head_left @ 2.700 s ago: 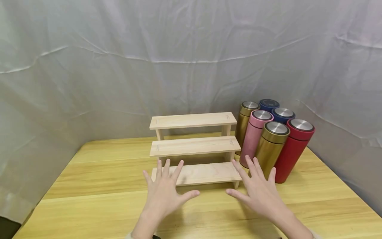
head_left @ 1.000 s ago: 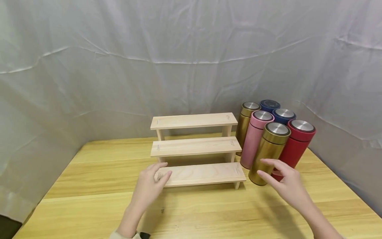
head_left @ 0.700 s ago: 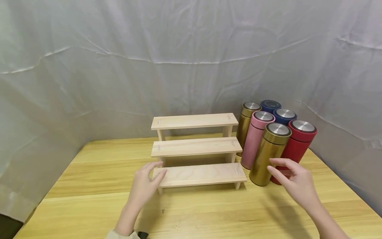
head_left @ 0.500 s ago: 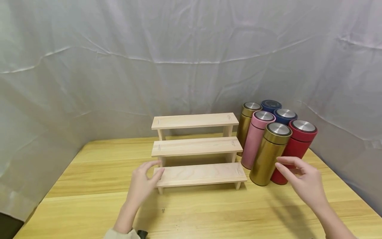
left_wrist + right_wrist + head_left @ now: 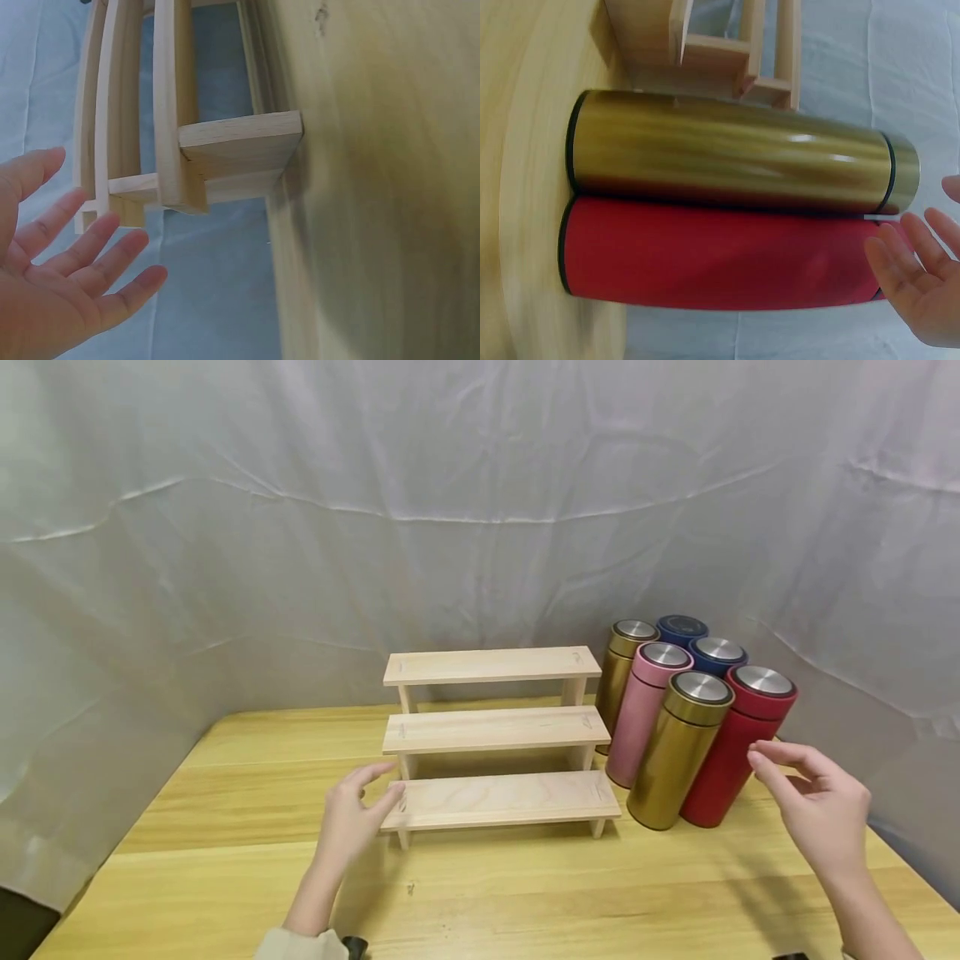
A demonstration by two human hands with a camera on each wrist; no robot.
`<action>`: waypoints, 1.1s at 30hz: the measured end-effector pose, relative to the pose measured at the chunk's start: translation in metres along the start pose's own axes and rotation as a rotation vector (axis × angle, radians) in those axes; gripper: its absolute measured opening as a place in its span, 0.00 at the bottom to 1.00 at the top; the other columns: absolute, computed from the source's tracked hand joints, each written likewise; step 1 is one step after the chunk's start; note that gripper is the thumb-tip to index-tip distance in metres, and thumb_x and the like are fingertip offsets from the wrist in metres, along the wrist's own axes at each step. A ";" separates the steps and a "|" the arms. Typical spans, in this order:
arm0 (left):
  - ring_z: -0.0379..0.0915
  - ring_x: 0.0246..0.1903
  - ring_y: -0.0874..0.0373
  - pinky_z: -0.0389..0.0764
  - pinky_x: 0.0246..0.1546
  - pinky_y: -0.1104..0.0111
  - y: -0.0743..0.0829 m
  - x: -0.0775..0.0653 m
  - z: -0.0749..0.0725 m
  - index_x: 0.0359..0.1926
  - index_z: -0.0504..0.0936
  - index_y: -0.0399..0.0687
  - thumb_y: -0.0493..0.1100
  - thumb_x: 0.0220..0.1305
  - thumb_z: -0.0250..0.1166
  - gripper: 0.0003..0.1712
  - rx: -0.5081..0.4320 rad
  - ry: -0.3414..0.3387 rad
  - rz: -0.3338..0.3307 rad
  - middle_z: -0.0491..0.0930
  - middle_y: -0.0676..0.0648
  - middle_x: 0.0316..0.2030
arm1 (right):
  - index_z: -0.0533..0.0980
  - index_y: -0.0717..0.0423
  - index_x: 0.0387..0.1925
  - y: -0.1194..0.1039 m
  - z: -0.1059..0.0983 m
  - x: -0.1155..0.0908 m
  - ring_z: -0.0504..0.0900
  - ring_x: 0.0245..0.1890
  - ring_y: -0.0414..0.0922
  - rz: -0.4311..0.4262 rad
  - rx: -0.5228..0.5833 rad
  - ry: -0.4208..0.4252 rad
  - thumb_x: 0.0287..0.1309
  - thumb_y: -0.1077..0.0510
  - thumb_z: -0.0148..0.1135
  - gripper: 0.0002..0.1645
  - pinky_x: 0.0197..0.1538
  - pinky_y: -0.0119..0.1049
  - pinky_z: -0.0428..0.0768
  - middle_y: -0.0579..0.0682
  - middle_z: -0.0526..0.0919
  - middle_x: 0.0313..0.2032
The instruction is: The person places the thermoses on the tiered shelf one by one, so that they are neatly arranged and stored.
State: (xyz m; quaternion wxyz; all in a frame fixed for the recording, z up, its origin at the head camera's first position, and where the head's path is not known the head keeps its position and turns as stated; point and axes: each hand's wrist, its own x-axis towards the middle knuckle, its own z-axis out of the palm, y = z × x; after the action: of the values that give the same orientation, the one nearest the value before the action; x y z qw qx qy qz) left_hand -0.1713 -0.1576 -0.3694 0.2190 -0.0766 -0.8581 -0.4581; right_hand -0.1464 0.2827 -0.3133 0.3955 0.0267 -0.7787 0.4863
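A three-tier wooden shelf stand [image 5: 501, 799] stands mid-table with bare steps. My left hand [image 5: 351, 814] hovers by the left end of its lowest step, fingers loosely bent and holding nothing; the left wrist view shows the palm [image 5: 52, 300] apart from the wood. To the right of the stand several thermos bottles stand upright in a cluster. At its front are a gold thermos [image 5: 675, 760] and a red thermos [image 5: 738, 752], with a pink thermos [image 5: 641, 718] behind. Right of the red one my right hand [image 5: 821, 802] hangs in the air, relaxed and holding nothing.
Two blue thermoses [image 5: 717, 653] and another gold thermos [image 5: 617, 681] stand at the back of the cluster. A grey cloth [image 5: 480, 527] hangs behind the wooden table [image 5: 247, 893] and along its sides.
Both hands were spread in front of the stand. The left has drawn back to the left; the right has moved rightward past the gold and red thermoses. The bottles and stand stay put.
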 end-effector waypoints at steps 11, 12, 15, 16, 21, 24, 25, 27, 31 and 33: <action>0.67 0.51 0.43 0.69 0.50 0.49 -0.010 -0.001 -0.001 0.45 0.77 0.33 0.36 0.55 0.63 0.16 -0.144 -0.018 -0.174 0.75 0.37 0.48 | 0.78 0.64 0.36 0.017 -0.005 0.008 0.77 0.34 0.29 0.016 -0.053 0.132 0.41 0.73 0.65 0.15 0.33 0.13 0.72 0.32 0.78 0.31; 0.66 0.51 0.43 0.69 0.50 0.50 -0.010 -0.001 -0.001 0.45 0.76 0.32 0.36 0.56 0.63 0.16 -0.158 -0.028 -0.188 0.74 0.37 0.48 | 0.77 0.64 0.38 0.020 -0.005 0.008 0.76 0.35 0.30 0.030 -0.055 0.120 0.41 0.73 0.66 0.17 0.33 0.13 0.72 0.33 0.78 0.32; 0.64 0.53 0.43 0.68 0.51 0.51 -0.012 -0.001 -0.001 0.46 0.75 0.31 0.36 0.56 0.62 0.17 -0.210 -0.046 -0.233 0.73 0.36 0.50 | 0.74 0.63 0.45 0.050 -0.007 0.012 0.75 0.39 0.32 0.060 0.013 0.053 0.41 0.72 0.66 0.24 0.35 0.14 0.72 0.40 0.78 0.37; 0.64 0.53 0.43 0.68 0.52 0.52 -0.012 -0.001 -0.001 0.47 0.75 0.31 0.36 0.56 0.62 0.18 -0.223 -0.050 -0.245 0.72 0.36 0.51 | 0.72 0.62 0.48 0.064 -0.008 0.015 0.74 0.41 0.33 0.075 0.032 0.019 0.41 0.72 0.66 0.27 0.35 0.14 0.72 0.42 0.78 0.40; 0.61 0.55 0.41 0.63 0.56 0.51 -0.016 -0.002 -0.002 0.51 0.72 0.31 0.37 0.56 0.62 0.22 -0.280 -0.091 -0.304 0.68 0.36 0.54 | 0.62 0.50 0.60 0.155 -0.015 0.026 0.71 0.47 0.35 0.101 -0.013 -0.113 0.44 0.66 0.68 0.41 0.38 0.15 0.73 0.47 0.71 0.51; 0.58 0.56 0.40 0.63 0.56 0.52 -0.019 -0.003 -0.002 0.53 0.70 0.32 0.36 0.57 0.61 0.23 -0.322 -0.137 -0.333 0.65 0.36 0.57 | 0.56 0.43 0.63 0.194 -0.016 0.030 0.69 0.48 0.35 0.129 -0.047 -0.165 0.47 0.62 0.67 0.44 0.38 0.16 0.72 0.47 0.69 0.53; 0.58 0.57 0.40 0.64 0.55 0.52 -0.021 -0.003 -0.002 0.54 0.69 0.32 0.35 0.57 0.61 0.24 -0.336 -0.151 -0.339 0.65 0.36 0.57 | 0.55 0.43 0.64 0.201 -0.015 0.031 0.68 0.49 0.35 0.138 -0.032 -0.185 0.47 0.62 0.67 0.45 0.39 0.16 0.72 0.47 0.68 0.54; 0.57 0.57 0.39 0.64 0.55 0.52 -0.023 -0.003 -0.002 0.55 0.68 0.32 0.34 0.57 0.61 0.24 -0.361 -0.174 -0.359 0.63 0.36 0.58 | 0.53 0.42 0.65 0.208 -0.015 0.032 0.67 0.49 0.35 0.158 0.024 -0.225 0.48 0.62 0.66 0.46 0.39 0.16 0.72 0.46 0.67 0.54; 0.60 0.56 0.39 0.66 0.53 0.52 -0.026 -0.004 -0.001 0.56 0.68 0.33 0.34 0.56 0.61 0.25 -0.383 -0.215 -0.387 0.64 0.35 0.57 | 0.51 0.43 0.66 0.210 -0.011 0.033 0.68 0.49 0.35 0.181 0.122 -0.271 0.48 0.65 0.65 0.48 0.40 0.17 0.72 0.47 0.67 0.53; 0.62 0.54 0.39 0.68 0.52 0.53 -0.027 -0.004 0.000 0.56 0.69 0.34 0.33 0.55 0.62 0.26 -0.395 -0.243 -0.394 0.65 0.34 0.56 | 0.50 0.42 0.66 0.211 -0.008 0.032 0.68 0.48 0.37 0.183 0.097 -0.278 0.48 0.64 0.65 0.48 0.39 0.16 0.71 0.48 0.67 0.52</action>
State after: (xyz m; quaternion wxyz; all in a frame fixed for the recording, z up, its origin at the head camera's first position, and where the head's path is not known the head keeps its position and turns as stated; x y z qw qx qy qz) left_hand -0.1763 -0.1732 -0.3917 0.0026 -0.0040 -0.7706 -0.6373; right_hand -0.2534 0.4111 -0.4462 0.2364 0.0417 -0.8006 0.5490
